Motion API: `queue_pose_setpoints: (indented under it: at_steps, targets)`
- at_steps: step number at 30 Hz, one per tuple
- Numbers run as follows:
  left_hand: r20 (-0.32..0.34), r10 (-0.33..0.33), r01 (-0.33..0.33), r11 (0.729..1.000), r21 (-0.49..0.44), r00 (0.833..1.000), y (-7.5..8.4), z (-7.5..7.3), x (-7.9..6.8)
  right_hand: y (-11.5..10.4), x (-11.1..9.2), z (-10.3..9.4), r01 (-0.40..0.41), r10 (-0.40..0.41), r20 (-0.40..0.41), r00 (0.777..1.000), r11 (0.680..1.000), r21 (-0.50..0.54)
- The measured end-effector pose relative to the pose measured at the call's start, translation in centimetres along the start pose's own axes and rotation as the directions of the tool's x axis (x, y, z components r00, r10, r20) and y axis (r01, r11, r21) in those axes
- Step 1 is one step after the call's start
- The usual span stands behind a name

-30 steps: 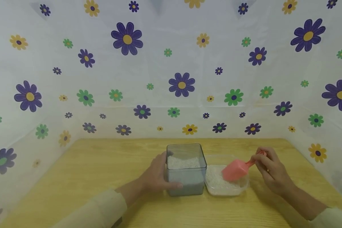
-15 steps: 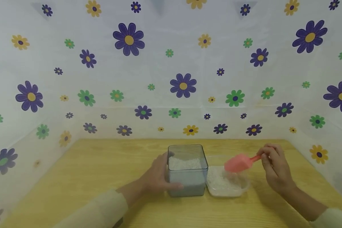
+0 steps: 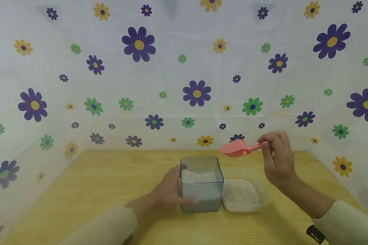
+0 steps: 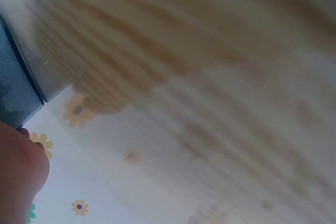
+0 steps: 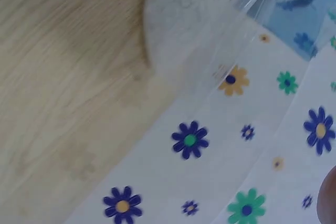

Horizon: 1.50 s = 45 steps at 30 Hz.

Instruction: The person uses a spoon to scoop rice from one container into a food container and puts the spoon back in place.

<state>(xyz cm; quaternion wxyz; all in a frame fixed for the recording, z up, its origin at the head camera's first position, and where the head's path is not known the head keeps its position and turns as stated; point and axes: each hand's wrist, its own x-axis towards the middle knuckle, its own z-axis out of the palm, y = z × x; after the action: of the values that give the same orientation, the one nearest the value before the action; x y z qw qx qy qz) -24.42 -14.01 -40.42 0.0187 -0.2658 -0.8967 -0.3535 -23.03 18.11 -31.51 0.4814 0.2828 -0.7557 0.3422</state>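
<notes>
My right hand (image 3: 279,158) pinches the handle of a pink scoop (image 3: 235,148), held in the air above and behind the gap between two containers. What the scoop holds is hidden by its side. My left hand (image 3: 169,189) grips the left side of a square, grey-tinted clear container (image 3: 202,202), thumb across the front, fingers behind. White rice (image 3: 199,176) fills its lower part. Touching or close on its right stands a low clear plastic tub (image 3: 262,200), also holding rice (image 3: 240,192). In the left wrist view, the tinted container (image 4: 14,77) shows beside my hand (image 4: 21,169).
Both containers stand on a light wood-grain table (image 3: 116,177). A white sheet with flower prints (image 3: 168,68) rises behind the table and along both sides. A dark strap (image 3: 315,234) shows at my right sleeve (image 3: 346,221).
My right hand has lifted the scoop out of the rice in the low tub, raising it and carrying it left toward the tinted container. The left hand has stayed in place.
</notes>
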Motion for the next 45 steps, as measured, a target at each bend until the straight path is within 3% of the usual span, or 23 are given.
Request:
queue_pose_setpoints:
  at_steps: [5,11,14,19,26,30,33,37,40,42,45]
  targets:
    - [-0.006,0.007,-0.007,1.0,0.002,1.0,-0.2,0.2,-0.1,-2.0,-0.2,2.6,0.179,-0.174,0.106,0.979,0.983,-0.042]
    - [0.004,0.007,-0.007,1.0,0.017,1.0,-0.4,0.3,0.0,-3.1,0.0,5.1,0.383,-0.358,0.216,0.908,0.92,-0.085]
    - [0.006,0.022,-0.022,1.0,0.0,1.0,-0.4,0.2,0.0,-3.5,0.4,6.0,0.422,-0.387,0.279,0.879,0.903,-0.075]
    - [-0.03,0.133,-0.133,0.991,-0.025,0.991,-0.4,0.1,0.3,-4.1,1.1,7.2,0.466,-0.422,0.353,0.835,0.884,-0.046]
    - [-0.022,0.127,-0.127,0.992,0.011,0.992,-0.8,0.4,0.3,-4.0,1.2,8.3,0.534,-0.481,0.449,0.753,0.845,0.009]
    - [-0.017,0.13,-0.13,0.991,0.008,0.991,-0.6,0.3,0.2,-4.2,1.4,8.5,0.535,-0.468,0.519,0.715,0.845,0.025]
    - [-0.015,0.116,-0.116,0.993,0.015,0.993,-0.3,0.2,0.2,-4.5,1.7,8.6,0.543,-0.399,0.62,0.676,0.838,-0.052]
    - [-0.015,0.1,-0.1,0.995,0.026,0.995,-0.1,0.1,0.1,-5.2,2.4,8.8,0.579,-0.219,0.792,0.57,0.791,-0.197]
    - [-0.019,0.097,-0.097,0.995,0.032,0.995,-0.2,0.1,0.2,-5.8,2.9,9.0,0.601,-0.115,0.855,0.505,0.758,-0.253]
    - [-0.022,0.104,-0.104,0.994,0.032,0.994,-0.2,0.2,0.2,-6.0,3.0,9.3,0.616,-0.09,0.868,0.488,0.741,-0.269]
    - [-0.027,0.116,-0.116,0.993,0.019,0.993,-0.3,0.2,0.3,-6.1,3.1,9.8,0.629,-0.081,0.871,0.485,0.724,-0.283]
